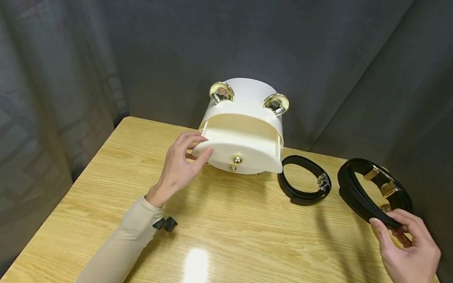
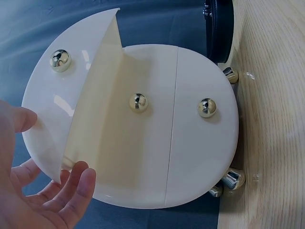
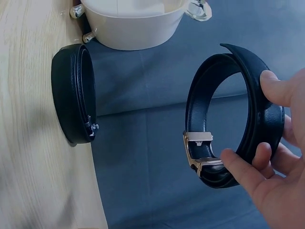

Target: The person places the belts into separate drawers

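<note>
My left hand point(image 1: 180, 164) pinches the left end of a pulled-out white drawer point(image 1: 250, 160), thumb on its front and fingers behind the edge. The drawer belongs to a small rounded white cabinet point(image 1: 248, 89) with gold ball knobs. Two lower drawers, the middle one point(image 2: 157, 143) and the bottom one point(image 2: 205, 148), are closed in the left wrist view. Raised above the table at the right, a coiled black belt point(image 1: 353, 197) with a gold buckle point(image 3: 200, 138) is held between the thumb and fingers of my right hand point(image 1: 414, 250).
A second coiled black belt point(image 1: 287, 186) with a silvery buckle lies on the wooden table point(image 1: 261, 254), right of the cabinet. Two shiny gold rounded pieces point(image 1: 276, 104) stick up from the cabinet's top. Dark curtains point(image 1: 247, 24) hang behind the table.
</note>
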Motion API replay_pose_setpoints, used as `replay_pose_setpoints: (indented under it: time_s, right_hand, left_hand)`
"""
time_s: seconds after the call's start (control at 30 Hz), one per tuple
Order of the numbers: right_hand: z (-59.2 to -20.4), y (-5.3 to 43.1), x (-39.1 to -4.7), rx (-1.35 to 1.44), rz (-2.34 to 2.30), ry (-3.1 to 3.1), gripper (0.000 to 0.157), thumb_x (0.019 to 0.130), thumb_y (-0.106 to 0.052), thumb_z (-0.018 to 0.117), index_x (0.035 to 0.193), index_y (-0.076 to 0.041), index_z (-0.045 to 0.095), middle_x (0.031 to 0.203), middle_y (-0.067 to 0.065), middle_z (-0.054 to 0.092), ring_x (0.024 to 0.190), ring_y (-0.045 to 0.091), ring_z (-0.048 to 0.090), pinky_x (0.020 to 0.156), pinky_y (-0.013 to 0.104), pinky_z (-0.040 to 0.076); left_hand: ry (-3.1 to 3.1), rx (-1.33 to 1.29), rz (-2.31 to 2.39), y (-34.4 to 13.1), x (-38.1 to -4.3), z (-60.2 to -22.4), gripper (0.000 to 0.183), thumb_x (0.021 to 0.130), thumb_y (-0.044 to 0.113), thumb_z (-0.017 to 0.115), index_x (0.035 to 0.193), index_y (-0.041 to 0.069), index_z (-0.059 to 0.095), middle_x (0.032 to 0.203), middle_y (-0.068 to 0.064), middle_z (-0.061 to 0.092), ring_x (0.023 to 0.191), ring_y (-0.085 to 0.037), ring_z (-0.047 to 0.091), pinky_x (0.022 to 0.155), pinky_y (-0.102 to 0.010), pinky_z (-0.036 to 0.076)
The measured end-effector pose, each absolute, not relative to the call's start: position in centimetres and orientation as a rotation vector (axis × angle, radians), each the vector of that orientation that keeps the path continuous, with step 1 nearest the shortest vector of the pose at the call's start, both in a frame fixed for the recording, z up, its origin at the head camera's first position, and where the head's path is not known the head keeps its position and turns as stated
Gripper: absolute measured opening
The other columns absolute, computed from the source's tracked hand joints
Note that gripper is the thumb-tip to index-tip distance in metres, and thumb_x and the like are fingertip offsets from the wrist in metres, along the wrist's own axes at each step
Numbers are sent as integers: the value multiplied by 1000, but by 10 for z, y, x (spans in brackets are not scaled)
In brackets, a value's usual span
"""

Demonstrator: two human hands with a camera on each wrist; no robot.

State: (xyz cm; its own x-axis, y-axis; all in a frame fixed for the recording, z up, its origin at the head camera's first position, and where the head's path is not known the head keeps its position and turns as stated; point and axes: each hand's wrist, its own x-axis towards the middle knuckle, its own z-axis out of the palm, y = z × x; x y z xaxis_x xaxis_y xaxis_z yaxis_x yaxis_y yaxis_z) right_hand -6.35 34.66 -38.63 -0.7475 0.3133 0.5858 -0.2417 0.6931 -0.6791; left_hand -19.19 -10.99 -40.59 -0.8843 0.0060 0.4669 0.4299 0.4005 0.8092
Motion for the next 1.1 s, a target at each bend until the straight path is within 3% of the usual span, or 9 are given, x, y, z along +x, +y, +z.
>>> replay_pose_setpoints:
  time_s: [0.5,0.8,1.1]
  right_hand:
    - [-383,343,-63,-28,1024,-2182,32,79,17,83,108,10,72,112,-31,62,88,-6,54,80,-3,44]
    - [-374,333,-63,41,1088,-2149,33,78,17,84,109,11,73,113,-24,67,89,-4,58,79,-1,47]
    - [-372,328,-67,109,1107,-2119,30,78,16,84,105,13,73,110,-23,70,85,-1,55,77,0,46]
  left_hand:
    - [-2261,-388,-1492,-112,-192,-406,34,98,26,75,121,0,72,141,-16,63,109,-36,74,77,-28,63]
    - [-2238,-394,-1478,-113,-191,-406,31,98,24,74,116,-2,73,139,-16,65,104,-34,75,79,-46,64]
    - [-2237,-397,-1480,-113,-191,-407,30,98,23,74,113,-2,73,136,-16,66,103,-34,75,80,-48,63]
